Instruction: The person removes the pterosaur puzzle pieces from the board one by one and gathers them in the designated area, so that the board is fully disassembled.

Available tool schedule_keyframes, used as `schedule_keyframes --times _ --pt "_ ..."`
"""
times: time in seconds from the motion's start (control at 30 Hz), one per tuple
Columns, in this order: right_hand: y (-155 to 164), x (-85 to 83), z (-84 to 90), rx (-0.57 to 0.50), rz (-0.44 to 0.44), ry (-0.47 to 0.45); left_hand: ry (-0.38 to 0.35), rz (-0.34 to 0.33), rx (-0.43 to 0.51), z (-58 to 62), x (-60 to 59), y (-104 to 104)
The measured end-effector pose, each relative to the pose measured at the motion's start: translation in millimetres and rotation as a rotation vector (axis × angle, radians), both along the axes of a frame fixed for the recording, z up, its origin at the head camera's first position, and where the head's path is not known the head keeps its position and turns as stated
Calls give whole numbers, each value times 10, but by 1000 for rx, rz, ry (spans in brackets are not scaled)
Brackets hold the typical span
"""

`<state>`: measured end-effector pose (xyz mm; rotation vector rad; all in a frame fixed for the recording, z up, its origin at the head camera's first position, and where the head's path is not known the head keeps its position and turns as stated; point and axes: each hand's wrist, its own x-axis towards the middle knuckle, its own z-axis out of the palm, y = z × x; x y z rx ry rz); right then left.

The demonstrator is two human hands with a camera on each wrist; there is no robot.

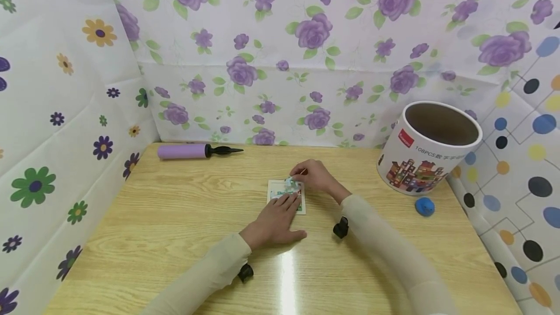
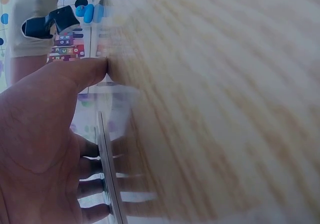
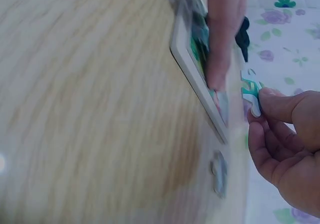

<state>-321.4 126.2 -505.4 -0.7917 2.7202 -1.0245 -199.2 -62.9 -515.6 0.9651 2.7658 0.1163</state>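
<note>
Left hand: the left hand (image 1: 276, 222) lies flat on the near part of a small white-framed puzzle board with a colourful picture (image 1: 276, 189), fingers (image 1: 292, 201) straight and pressing it down onto the pale wooden surface (image 1: 175, 227).
Right hand: the right hand (image 1: 316, 177) is at the far right corner of the board, thumb and fingertips pinching a small teal-and-white puzzle piece (image 3: 250, 93); in the right wrist view the piece is held just off the board's edge, not yet seated.
Progress: by my judgement the puzzle is part-way; the board shows printed colour, but how many pieces are in cannot be told, and the held piece is still to be placed.
Tub: a large white cardboard cylinder with a red label and building pictures (image 1: 426, 152) stands open at the far right; its side reads "108PCS" followed by characters too small to read.
Blue object: a small blue rounded thing (image 1: 424, 206) lies just near the tub.
Pump: a lilac hand pump with a black nozzle (image 1: 192, 150) lies at the far left edge.
</note>
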Motion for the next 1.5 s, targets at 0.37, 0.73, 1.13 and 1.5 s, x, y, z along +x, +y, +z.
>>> schedule_keyframes --times 0.37,0.73,1.13,1.5 --pt "396 70 144 12 5 41 9 -1 23 8 20 -4" --pt "843 83 86 13 -27 61 40 -7 16 12 26 -6" --pt "1061 66 -32 65 -52 28 35 -11 28 -1 29 -9" --pt "1078 23 -154 81 -83 5 48 -12 31 -22 28 -9"
